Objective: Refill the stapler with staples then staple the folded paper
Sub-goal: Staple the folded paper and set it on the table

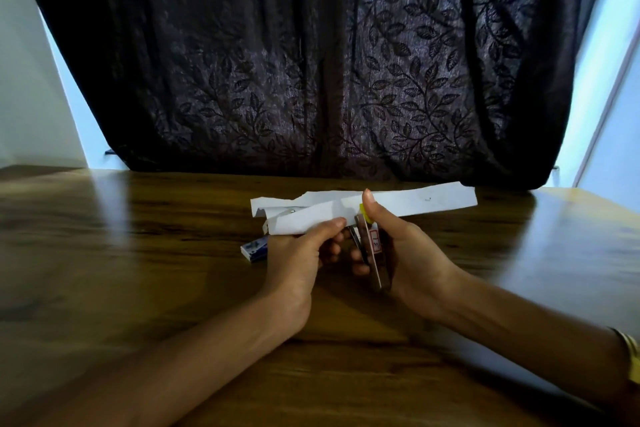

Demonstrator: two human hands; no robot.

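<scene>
Staple box [255,250]: small blue box lying on the desk [138,253], just left of the left hand and touched by neither hand.
Left hand [298,260]: fingers [334,224] closed in a pinch on the lower edge of the folded paper [346,208]; thumb on top, the other fingers curled beneath.
Folded paper: long white strip held just above the desk, running left to right across both hands, its right end free.
Stapler [369,250]: upright in the right hand, its yellow tip at the paper's edge beside the left fingertips.
Right hand [412,253]: fingers wrapped shut around the stapler, thumb pressing its top.
Risk, slippage: the loose layers may shift in so narrow a pinch, so a staple could miss some folds.
Risk, pinching: left fingertips lie near the stapler's mouth.
</scene>
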